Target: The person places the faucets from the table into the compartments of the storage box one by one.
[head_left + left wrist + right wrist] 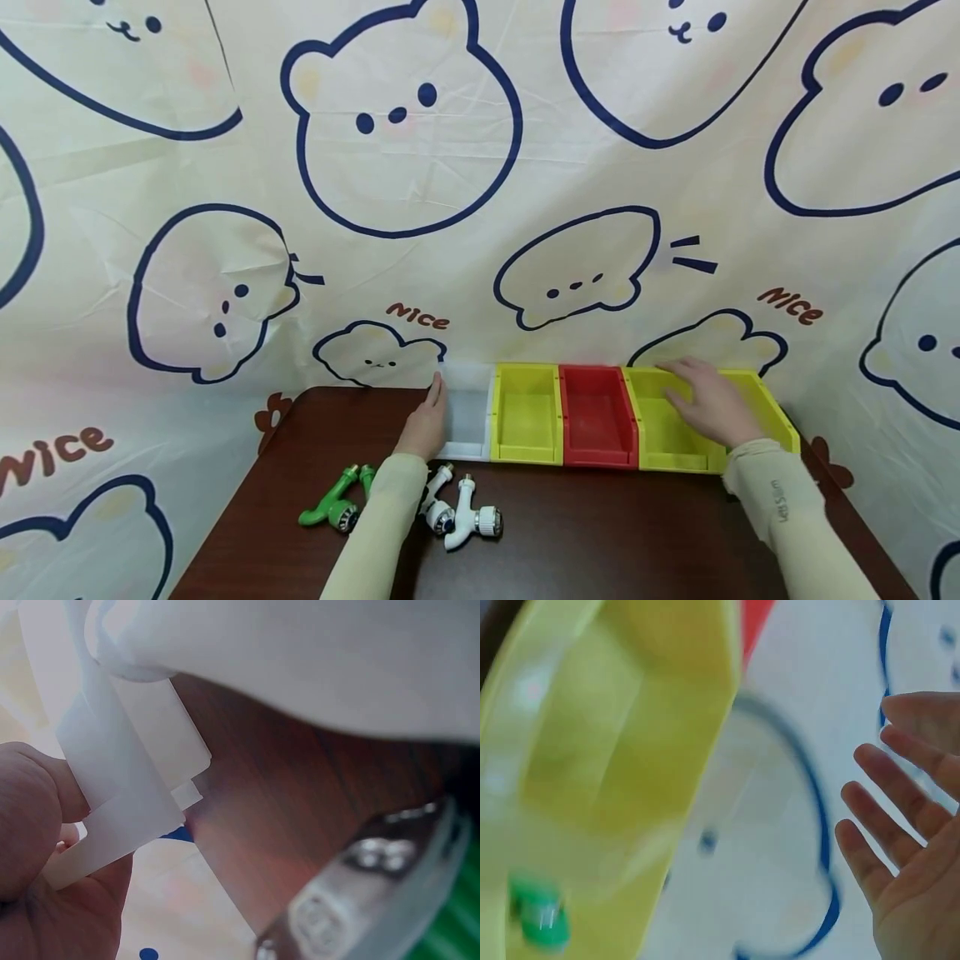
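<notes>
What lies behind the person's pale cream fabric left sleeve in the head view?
Parts of a glossy green tap and a glossy white tap show at its edges; their remainder, and that strip of dark brown table, are covered.

Bkgd.: off-white sheet (468, 279) w/ navy cartoon outlines, hanging behind & to both sides of my dark red-brown table (600, 542); creased on L. Upper ctr.: lg. bear face (401, 175), 2 eyes + nose. Below, to R: tilted sm. face (576, 283) w/ 2 navy strokes (695, 265) just beside. Reddish-brown "Nice" lettering (417, 316) appears 3x, incl. lower L & far R. Brown flower (272, 414) shows beside tabletop's L edge; 2nd brown flower (831, 462), R edge. My L-wrist view: wood grain (255, 787), streaked. My R-wrist view: navy outline (821, 817), blurred.
</notes>
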